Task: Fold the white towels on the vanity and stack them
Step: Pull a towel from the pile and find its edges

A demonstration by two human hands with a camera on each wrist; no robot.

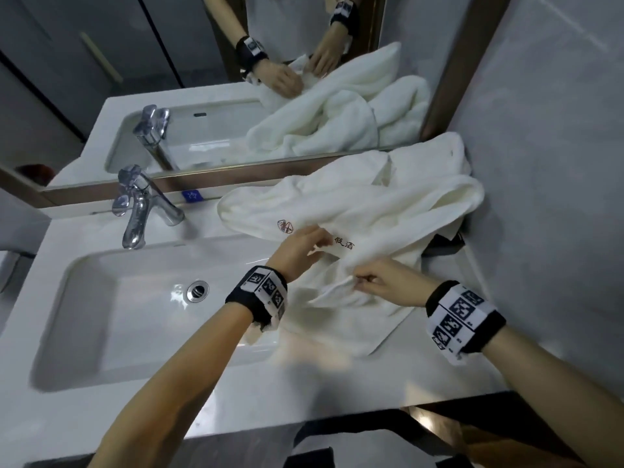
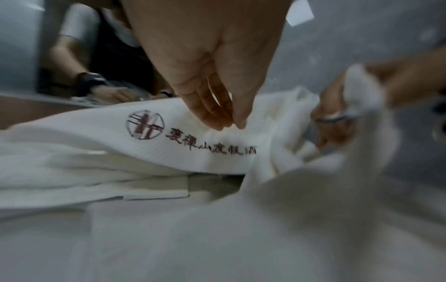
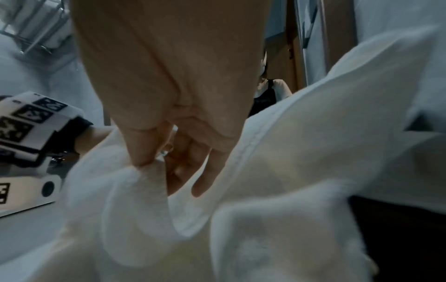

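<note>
Crumpled white towels (image 1: 368, 204) lie heaped on the vanity to the right of the sink. One carries a red round logo and dark characters (image 2: 193, 137). My left hand (image 1: 304, 243) hovers over that printed band with its fingers straight and close together, the fingertips (image 2: 214, 124) at the cloth and gripping nothing. My right hand (image 1: 364, 278) is just in front of it, near the front of the heap. Its thumb and forefinger (image 3: 144, 162) pinch a raised fold of towel (image 3: 135, 200). How many towels are in the heap is hidden by the folds.
The white basin (image 1: 135, 315) with its drain is on the left, and a chrome faucet (image 1: 138, 211) stands behind it. A mirror (image 1: 236, 96) runs along the back. A grey wall (image 1: 557, 163) closes the right side. Something dark (image 1: 445, 243) shows under the towels.
</note>
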